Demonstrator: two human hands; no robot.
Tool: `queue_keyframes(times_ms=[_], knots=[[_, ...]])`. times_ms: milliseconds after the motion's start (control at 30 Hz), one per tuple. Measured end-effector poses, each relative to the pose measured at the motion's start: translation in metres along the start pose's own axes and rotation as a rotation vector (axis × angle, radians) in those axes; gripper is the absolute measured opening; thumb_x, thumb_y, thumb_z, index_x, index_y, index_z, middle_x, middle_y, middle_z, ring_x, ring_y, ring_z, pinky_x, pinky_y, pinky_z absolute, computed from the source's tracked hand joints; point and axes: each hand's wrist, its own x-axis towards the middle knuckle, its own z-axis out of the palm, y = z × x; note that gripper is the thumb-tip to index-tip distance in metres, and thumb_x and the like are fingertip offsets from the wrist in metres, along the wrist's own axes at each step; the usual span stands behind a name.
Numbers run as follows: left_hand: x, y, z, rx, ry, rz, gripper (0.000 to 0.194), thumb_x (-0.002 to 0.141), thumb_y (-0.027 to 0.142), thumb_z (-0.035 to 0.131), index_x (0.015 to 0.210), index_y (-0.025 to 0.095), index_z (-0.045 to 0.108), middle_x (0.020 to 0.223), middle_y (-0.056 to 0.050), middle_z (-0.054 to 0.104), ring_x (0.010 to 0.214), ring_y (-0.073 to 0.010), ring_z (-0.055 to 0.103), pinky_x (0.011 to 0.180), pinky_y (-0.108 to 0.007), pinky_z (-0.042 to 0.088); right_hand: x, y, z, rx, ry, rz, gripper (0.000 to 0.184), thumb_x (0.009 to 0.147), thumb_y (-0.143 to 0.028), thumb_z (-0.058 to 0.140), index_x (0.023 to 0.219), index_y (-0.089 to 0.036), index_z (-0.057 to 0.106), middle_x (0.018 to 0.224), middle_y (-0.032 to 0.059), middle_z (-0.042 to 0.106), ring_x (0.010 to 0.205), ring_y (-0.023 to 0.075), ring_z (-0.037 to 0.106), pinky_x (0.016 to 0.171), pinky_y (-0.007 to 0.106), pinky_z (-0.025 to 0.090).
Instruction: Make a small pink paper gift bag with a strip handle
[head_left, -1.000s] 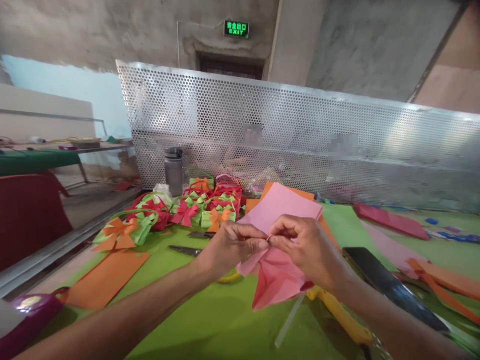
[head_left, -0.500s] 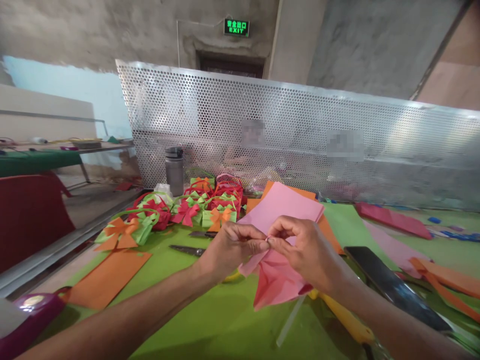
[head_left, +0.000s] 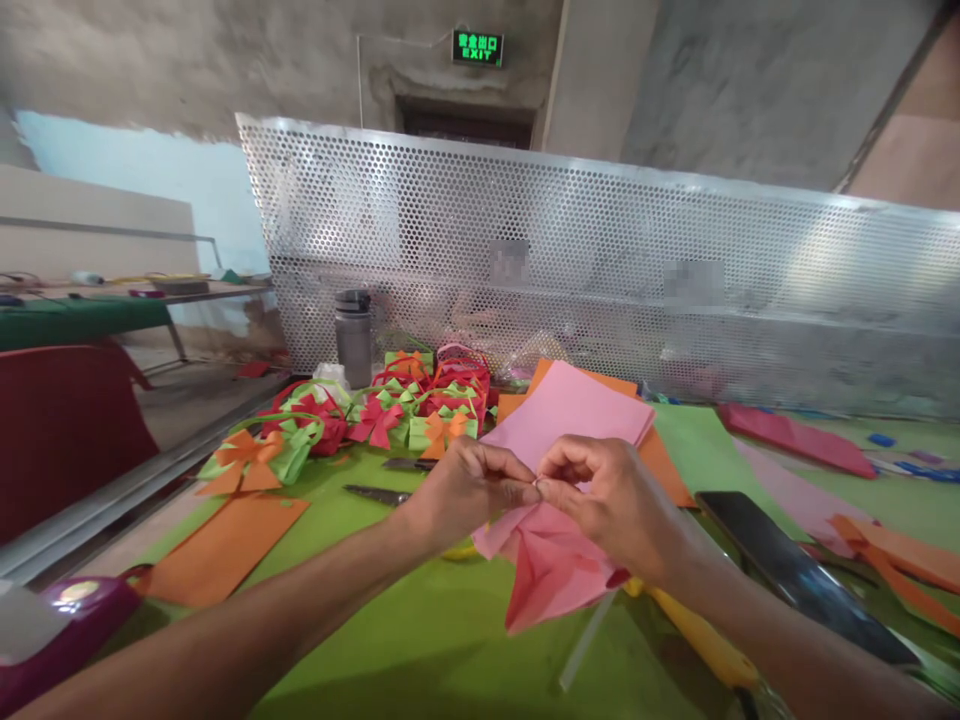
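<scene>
My left hand [head_left: 465, 490] and my right hand [head_left: 600, 490] meet over the green tabletop, thumbs and forefingers pinched tip to tip. Between them is the gathered top of a folded pink paper [head_left: 555, 570], whose creased, flared part hangs below the fingers. The fingertips partly hide the pinched spot. Behind them lies a stack of flat pink sheets [head_left: 570, 405]. Under my right wrist is a yellow-handled tool [head_left: 705, 640], with a translucent stick [head_left: 587, 640] lying near it. Scissors [head_left: 375, 494] rest beyond my left forearm, partly covered by the hand.
Finished-looking paper bags with bows [head_left: 382, 415] cluster at back left, beside a grey bottle [head_left: 353, 338]. An orange sheet [head_left: 229, 550] and a purple device [head_left: 75, 630] lie left. A black phone [head_left: 802, 575] lies right. A perforated metal panel [head_left: 600, 230] stands across the back.
The whole view has shifted slightly. Both hands keep their pinch at nearly the same place, and the lower edge of the pink paper hangs a little lower.
</scene>
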Motion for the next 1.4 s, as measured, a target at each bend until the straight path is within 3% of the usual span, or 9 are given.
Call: queue_keyframes(times_ms=[233,533,767,1033,1200,1400], knots=[[0.002,0.005,0.0,0.094,-0.025,0.003,0.011,0.061,0.018,0.068,0.058,0.008,0.065,0.051,0.001,0.055,0.047,-0.0066,0.043,0.046,-0.019,0.034,0.001,-0.003,-0.002,-0.03,-0.034,0.025,0.013,0.072,-0.012,0.05,0.061,-0.016,0.055,0.055,-0.0033,0.053,0.052,0.0093,0.045,0.049,0.022,0.034],[-0.002,0.007,0.004,0.316,0.059,0.071,0.01,0.066,0.017,0.059,0.06,0.011,0.064,0.052,0.003,0.052,0.049,-0.0059,0.04,0.045,-0.017,0.031,0.002,-0.001,0.0,-0.046,-0.026,0.019,0.013,0.073,-0.011,0.049,0.064,-0.017,0.056,0.058,-0.0028,0.055,0.054,0.0099,0.047,0.05,0.022,0.035],[-0.001,0.011,0.004,0.307,0.042,0.009,0.012,0.07,0.02,0.058,0.061,0.012,0.062,0.045,0.006,0.046,0.042,-0.0054,0.036,0.042,-0.018,0.028,0.002,-0.001,-0.003,-0.071,0.037,-0.06,0.011,0.075,-0.01,0.051,0.067,-0.017,0.055,0.062,-0.003,0.056,0.059,0.0102,0.05,0.055,0.022,0.039],[-0.006,0.011,0.005,0.664,0.087,0.22,0.015,0.072,0.009,0.052,0.063,0.012,0.063,0.059,0.001,0.058,0.054,-0.0081,0.046,0.051,-0.019,0.033,0.002,-0.005,-0.008,-0.234,0.012,-0.156,0.011,0.078,-0.008,0.053,0.077,-0.017,0.059,0.083,0.0017,0.06,0.076,0.0134,0.055,0.068,0.027,0.042],[-0.007,0.01,0.008,0.843,0.106,0.298,0.019,0.067,0.001,0.049,0.063,0.013,0.064,0.062,0.0,0.063,0.056,-0.0103,0.052,0.054,-0.021,0.035,0.001,-0.003,-0.005,-0.379,-0.03,-0.17,0.014,0.078,-0.006,0.053,0.074,-0.017,0.062,0.082,0.003,0.06,0.076,0.0144,0.056,0.068,0.029,0.044],[-0.007,0.008,0.01,1.093,0.132,0.39,0.019,0.069,0.002,0.051,0.06,0.013,0.064,0.059,-0.002,0.062,0.057,-0.0135,0.053,0.063,-0.029,0.037,-0.004,-0.002,0.0,-0.635,0.009,-0.344,0.018,0.074,0.0,0.053,0.067,-0.015,0.06,0.088,0.0074,0.06,0.079,0.0179,0.056,0.063,0.03,0.045]])
